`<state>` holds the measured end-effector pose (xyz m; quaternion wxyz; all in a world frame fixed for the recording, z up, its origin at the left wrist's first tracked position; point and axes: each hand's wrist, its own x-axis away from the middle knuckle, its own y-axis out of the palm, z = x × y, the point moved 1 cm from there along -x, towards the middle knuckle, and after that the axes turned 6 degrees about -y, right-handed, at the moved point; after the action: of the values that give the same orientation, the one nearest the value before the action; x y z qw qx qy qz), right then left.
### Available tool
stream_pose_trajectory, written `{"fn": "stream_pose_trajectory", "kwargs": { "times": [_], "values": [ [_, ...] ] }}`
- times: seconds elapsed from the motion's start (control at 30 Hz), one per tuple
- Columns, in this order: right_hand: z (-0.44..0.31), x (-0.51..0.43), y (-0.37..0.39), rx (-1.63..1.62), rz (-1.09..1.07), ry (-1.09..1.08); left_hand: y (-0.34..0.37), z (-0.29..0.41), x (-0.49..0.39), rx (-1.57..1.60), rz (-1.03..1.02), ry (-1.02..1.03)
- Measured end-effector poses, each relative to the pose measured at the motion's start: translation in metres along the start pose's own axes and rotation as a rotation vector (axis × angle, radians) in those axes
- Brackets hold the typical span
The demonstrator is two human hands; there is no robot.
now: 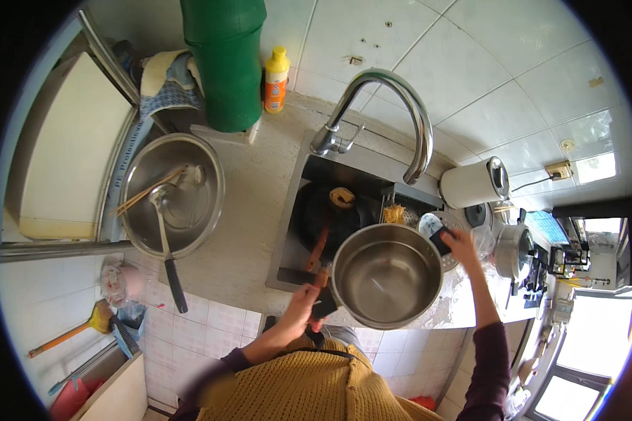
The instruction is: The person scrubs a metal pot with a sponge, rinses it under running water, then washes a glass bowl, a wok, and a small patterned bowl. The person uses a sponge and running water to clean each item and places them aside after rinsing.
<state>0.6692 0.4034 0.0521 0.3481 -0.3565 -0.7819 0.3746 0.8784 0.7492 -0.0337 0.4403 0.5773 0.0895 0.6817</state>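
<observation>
Between my hands is a large stainless steel pot [387, 276], held over the front right edge of the sink [287, 231]. My left hand [306, 308] grips its black left handle; my right hand [461, 246] grips the black handle at the far right. The pot's inside shows bare metal. In the sink behind it lies a dark pan [308, 210], with a brown, ring-like thing [342, 197] in it. A reddish-brown handle [317, 250] sticks out towards me. The chrome faucet [424, 131] arches above the sink.
Left on the counter, a steel basin [218, 194] holds a ladle [163, 226], chopsticks [150, 190] and a glass-like dish. Behind stand a green cylinder [229, 79] and a yellow-capped bottle [276, 87]. At right are a white kettle [466, 184], a perforated steel plate [453, 218] and a lidded pot [511, 252].
</observation>
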Motion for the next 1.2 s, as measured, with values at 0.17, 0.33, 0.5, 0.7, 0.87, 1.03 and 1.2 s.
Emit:
{"fn": "stream_pose_trajectory", "kwargs": {
  "times": [0.17,0.33,0.5,0.7,0.87,1.03,1.2],
  "values": [
    [-0.018,0.041,0.073,-0.812,-0.049,0.210,-0.036,0.116,0.036,-0.752,0.353,0.364],
    [-0.084,0.023,0.120,-1.118,-0.108,0.195,-0.060,0.253,0.008,-1.280,0.589,1.077],
    [-0.125,0.022,0.154,-1.150,-0.286,0.166,-0.081,0.337,-0.039,-1.298,0.748,0.873],
    [-0.147,0.030,0.186,-1.209,-0.255,0.202,-0.102,0.367,-0.071,-1.279,0.758,0.821],
    [-0.157,0.046,0.203,-1.316,-0.337,0.212,-0.131,0.371,-0.096,-1.212,0.773,0.772],
    [-0.161,0.062,0.216,-1.274,-0.369,0.225,-0.118,0.368,-0.099,-1.183,0.773,0.696],
    [-0.161,0.075,0.228,-1.132,-0.532,0.173,-0.043,0.307,-0.042,-1.232,0.819,1.463]
  ]
}}
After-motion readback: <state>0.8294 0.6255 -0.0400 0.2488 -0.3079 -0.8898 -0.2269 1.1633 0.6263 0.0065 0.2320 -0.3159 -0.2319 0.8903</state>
